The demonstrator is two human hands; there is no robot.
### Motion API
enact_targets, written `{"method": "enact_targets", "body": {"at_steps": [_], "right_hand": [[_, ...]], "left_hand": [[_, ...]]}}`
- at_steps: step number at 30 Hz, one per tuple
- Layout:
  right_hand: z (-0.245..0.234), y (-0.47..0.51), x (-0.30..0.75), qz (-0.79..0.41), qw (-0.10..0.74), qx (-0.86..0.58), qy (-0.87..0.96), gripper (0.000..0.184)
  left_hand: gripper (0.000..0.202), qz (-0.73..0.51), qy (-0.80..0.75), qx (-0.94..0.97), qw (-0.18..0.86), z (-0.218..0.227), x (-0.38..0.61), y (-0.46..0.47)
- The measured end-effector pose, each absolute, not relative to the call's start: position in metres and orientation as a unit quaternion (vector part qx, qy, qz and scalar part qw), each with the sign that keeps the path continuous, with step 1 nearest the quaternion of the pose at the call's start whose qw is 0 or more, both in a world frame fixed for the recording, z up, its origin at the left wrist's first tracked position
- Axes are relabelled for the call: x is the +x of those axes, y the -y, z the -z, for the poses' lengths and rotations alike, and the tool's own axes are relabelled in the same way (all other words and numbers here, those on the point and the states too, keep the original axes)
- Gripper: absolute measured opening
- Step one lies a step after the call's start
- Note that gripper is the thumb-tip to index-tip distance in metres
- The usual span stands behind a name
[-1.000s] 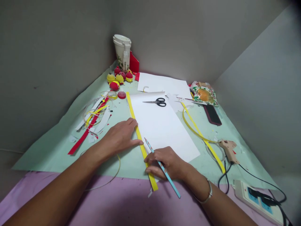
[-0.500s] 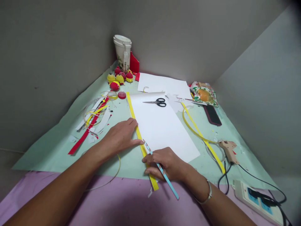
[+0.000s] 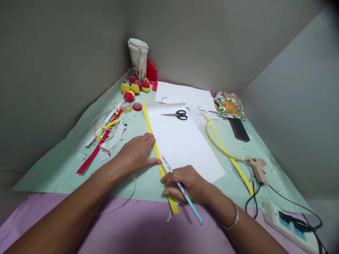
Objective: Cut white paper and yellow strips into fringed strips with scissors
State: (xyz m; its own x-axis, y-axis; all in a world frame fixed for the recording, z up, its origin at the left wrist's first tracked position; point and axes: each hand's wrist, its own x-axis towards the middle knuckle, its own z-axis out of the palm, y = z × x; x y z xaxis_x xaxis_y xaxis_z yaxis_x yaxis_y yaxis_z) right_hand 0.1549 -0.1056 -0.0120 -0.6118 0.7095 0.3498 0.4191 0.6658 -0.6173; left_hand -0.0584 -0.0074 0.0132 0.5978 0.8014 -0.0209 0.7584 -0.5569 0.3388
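A yellow strip [image 3: 148,123] lies along the left edge of a large white paper sheet [image 3: 182,148]. My left hand [image 3: 139,151] rests flat, its fingertips and spread thumb pressing on the strip. A light-blue pencil [image 3: 194,211] is tucked in my right hand [image 3: 186,181], its point up and to the left over the paper. The thumb and fingers of that hand also touch the lower part of the strip. Black-handled scissors [image 3: 178,114] lie on the far part of the sheet.
Paper scraps and a red strip [image 3: 91,158] lie at left. Red-and-yellow balls [image 3: 129,96] sit near a lidded cup [image 3: 138,58]. At right are a yellow strip [image 3: 239,173], a glue gun [image 3: 256,167], a phone [image 3: 239,129] and a power strip [image 3: 288,225] with cables.
The pencil has shifted very slightly to the right in my right hand. My left hand and the yellow strip stay where they were.
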Motion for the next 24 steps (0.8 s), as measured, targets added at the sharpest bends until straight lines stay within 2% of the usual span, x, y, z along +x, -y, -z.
{"method": "enact_targets", "body": {"at_steps": [6,12,14,19,24], "right_hand": [[0.012,0.105,0.156,-0.262,0.305,-0.329,0.855,0.02],[-0.002,0.101,0.157,-0.247,0.349,-0.394,0.814,0.038],[-0.007,0.098,0.155,-0.244,0.364,-0.441,0.783,0.036],[-0.01,0.088,0.143,-0.271,0.383,-0.538,0.7,0.017],[-0.007,0.083,0.135,-0.295,0.379,-0.559,0.676,0.018]], "left_hand": [[0.056,-0.067,-0.445,0.879,0.157,-0.014,-0.059,0.009],[0.052,-0.064,-0.449,0.877,0.157,-0.013,-0.059,0.007],[0.053,-0.065,-0.446,0.88,0.152,-0.012,-0.059,0.007],[0.054,-0.065,-0.446,0.879,0.155,-0.013,-0.059,0.008],[0.052,-0.068,-0.451,0.874,0.167,-0.017,-0.059,0.009]]}}
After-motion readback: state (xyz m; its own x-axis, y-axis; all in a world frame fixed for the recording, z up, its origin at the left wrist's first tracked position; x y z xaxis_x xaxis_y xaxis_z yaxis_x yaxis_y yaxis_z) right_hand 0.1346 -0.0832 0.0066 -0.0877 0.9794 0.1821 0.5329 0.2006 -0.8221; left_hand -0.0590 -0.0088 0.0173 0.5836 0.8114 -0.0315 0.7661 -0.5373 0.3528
